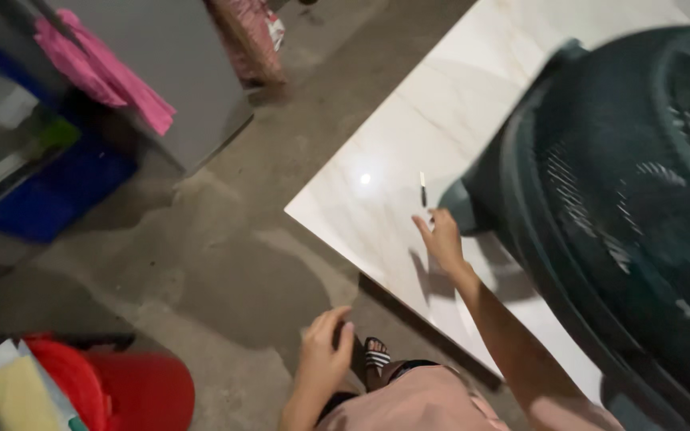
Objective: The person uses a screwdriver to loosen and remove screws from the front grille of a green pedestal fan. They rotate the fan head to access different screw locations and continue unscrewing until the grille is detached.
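**Right hand at a small dark tool on the marble slab**

The right hand (pixel 443 239) rests on the pale marble slab (pixel 457 104), its fingers reaching up toward a thin dark tool (pixel 423 191) that stands or lies just beyond the fingertips; whether the fingers pinch its lower end or only touch it cannot be told. The tool sits near the slab's left corner, a little in from the edge. Just right of the hand, a large dark green fan (pixel 632 207) covers the slab's right side. The left hand (pixel 325 351) hangs loosely open over the concrete floor (pixel 225 263), holding nothing, beside a sandalled foot (pixel 376 355). A red bucket (pixel 121 387) stands at the lower left.
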